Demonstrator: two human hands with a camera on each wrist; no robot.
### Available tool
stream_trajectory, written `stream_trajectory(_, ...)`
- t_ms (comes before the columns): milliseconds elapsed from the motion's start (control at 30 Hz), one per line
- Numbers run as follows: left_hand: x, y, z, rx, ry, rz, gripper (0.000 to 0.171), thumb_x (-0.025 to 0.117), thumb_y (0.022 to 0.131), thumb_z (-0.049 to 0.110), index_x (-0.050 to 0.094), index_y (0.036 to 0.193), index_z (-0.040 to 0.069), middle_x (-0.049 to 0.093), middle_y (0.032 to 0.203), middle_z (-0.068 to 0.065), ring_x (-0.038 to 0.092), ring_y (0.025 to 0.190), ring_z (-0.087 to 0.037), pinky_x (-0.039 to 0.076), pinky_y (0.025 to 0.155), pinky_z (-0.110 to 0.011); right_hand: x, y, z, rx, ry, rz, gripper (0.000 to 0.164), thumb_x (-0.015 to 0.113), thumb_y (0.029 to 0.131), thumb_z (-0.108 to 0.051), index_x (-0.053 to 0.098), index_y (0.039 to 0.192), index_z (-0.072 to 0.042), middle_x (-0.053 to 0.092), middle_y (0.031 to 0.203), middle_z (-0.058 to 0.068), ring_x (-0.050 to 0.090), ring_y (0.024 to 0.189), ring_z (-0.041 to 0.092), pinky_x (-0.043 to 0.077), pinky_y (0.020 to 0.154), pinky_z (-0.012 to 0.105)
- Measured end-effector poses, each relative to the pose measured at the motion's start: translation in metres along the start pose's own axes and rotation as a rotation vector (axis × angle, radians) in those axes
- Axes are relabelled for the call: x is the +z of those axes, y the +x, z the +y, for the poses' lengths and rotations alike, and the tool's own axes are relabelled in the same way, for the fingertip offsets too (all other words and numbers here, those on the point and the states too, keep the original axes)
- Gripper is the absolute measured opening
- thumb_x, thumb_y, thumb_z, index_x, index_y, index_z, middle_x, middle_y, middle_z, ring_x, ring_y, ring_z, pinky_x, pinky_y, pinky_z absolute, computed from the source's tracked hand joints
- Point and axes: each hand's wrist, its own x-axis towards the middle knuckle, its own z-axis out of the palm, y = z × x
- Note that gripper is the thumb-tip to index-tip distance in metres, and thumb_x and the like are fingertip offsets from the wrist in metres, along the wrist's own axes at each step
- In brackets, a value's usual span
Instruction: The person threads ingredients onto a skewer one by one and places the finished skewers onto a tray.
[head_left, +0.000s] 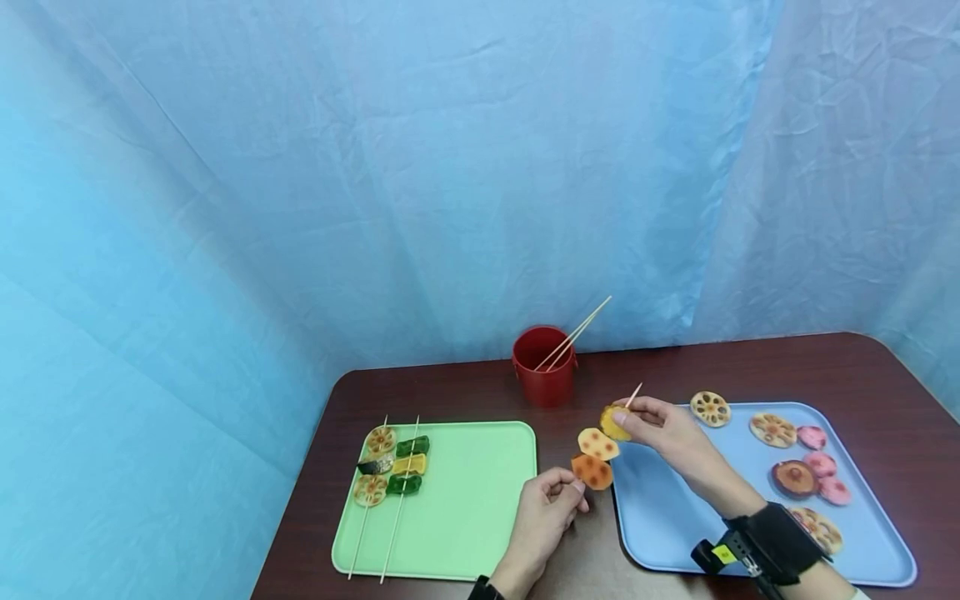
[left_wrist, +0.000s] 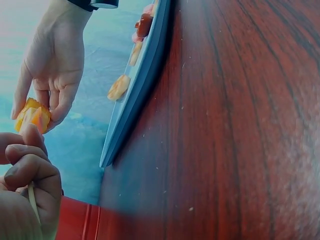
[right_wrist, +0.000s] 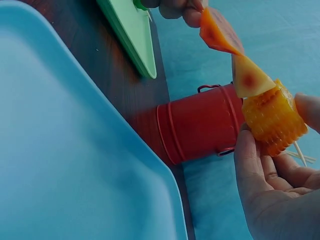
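My left hand (head_left: pixel 547 510) grips a thin wooden skewer (left_wrist: pixel 33 202) just below an orange spotted slice (head_left: pixel 592 472). Above that slice, a pale yellow spotted slice (head_left: pixel 598 444) is threaded on the same stick. At the upper end my right hand (head_left: pixel 671 437) pinches a yellow corn piece (right_wrist: pixel 274 117) between thumb and fingers. The pointed tip of the stick (head_left: pixel 634 395) sticks out beyond the corn. In the right wrist view the corn touches the pale slice. The skewer is held tilted, raised between the two trays.
On the green tray (head_left: pixel 480 500) at left lie two loaded skewers (head_left: pixel 407 465). The blue tray (head_left: pixel 652 525) at right holds lotus root slices (head_left: pixel 773 430), a brown mushroom (head_left: pixel 795 478) and pink pieces (head_left: pixel 834 491). Behind stands a red bucket (head_left: pixel 545 387) with bare sticks (head_left: pixel 581 331).
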Motion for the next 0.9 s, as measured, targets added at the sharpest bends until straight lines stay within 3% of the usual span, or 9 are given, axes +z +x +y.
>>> stream_trajectory(133,-0.0007,0.001,-0.0004,-0.016,0.012,-0.004,0.019,0.063,0.097,0.005,0.063,0.097,-0.015,0.066,0.07,-0.002,0.043,0.051,-0.004,0.037,0.049,-0.018,0.0024,-0.0001,0.001,-0.002,0.002,0.006,0.056,0.065,0.103,-0.04,0.057,0.137,0.004,0.068,0.123,0.013,0.067,0.108,0.017,0.055,0.095,0.043)
stream_trajectory(267,-0.003,0.0034,-0.0013,-0.013,0.081,-0.013,0.015,0.063,0.097,0.006,0.067,0.096,-0.009,0.073,0.074,-0.007,0.048,0.053,-0.006,0.039,0.05,-0.018,0.0032,-0.0001,0.001,0.003,-0.007,0.016,0.057,0.066,0.102,-0.041,0.058,0.136,0.003,0.069,0.122,0.013,0.067,0.109,0.02,0.055,0.094,0.043)
stream_trajectory(433,-0.004,0.0051,-0.0023,-0.003,0.149,0.019,0.01,0.065,0.097,0.007,0.071,0.094,-0.001,0.075,0.076,-0.008,0.056,0.057,-0.01,0.039,0.051,-0.017,0.0043,-0.0009,0.0018,0.017,0.003,0.023,0.059,0.068,0.101,-0.041,0.057,0.137,0.004,0.069,0.123,0.013,0.068,0.111,0.022,0.055,0.095,0.045)
stream_trajectory(567,-0.0019,0.0049,-0.0028,-0.023,0.138,0.046,0.006,0.065,0.093,0.004,0.067,0.093,-0.001,0.072,0.076,-0.004,0.058,0.062,-0.011,0.04,0.054,-0.017,0.0057,-0.0016,0.0023,0.023,0.005,0.025,0.06,0.068,0.1,-0.041,0.056,0.137,0.005,0.069,0.123,0.014,0.069,0.11,0.023,0.055,0.095,0.046)
stream_trajectory(700,-0.0008,0.0041,-0.0025,-0.035,0.109,0.045,0.007,0.064,0.089,0.002,0.062,0.094,-0.002,0.069,0.078,-0.002,0.052,0.061,-0.009,0.039,0.054,-0.017,0.007,-0.0011,0.0037,0.041,-0.006,0.019,0.062,0.069,0.1,-0.043,0.055,0.138,0.004,0.069,0.124,0.014,0.068,0.111,0.025,0.055,0.095,0.047)
stream_trajectory(900,-0.0055,0.0033,-0.0027,-0.027,0.133,0.029,0.005,0.066,0.092,0.002,0.062,0.09,0.002,0.068,0.077,-0.01,0.052,0.058,-0.011,0.039,0.051,-0.018,0.0095,-0.0007,0.004,0.054,0.003,0.011,0.062,0.069,0.099,-0.043,0.057,0.137,0.004,0.07,0.121,0.013,0.069,0.108,0.023,0.055,0.093,0.047)
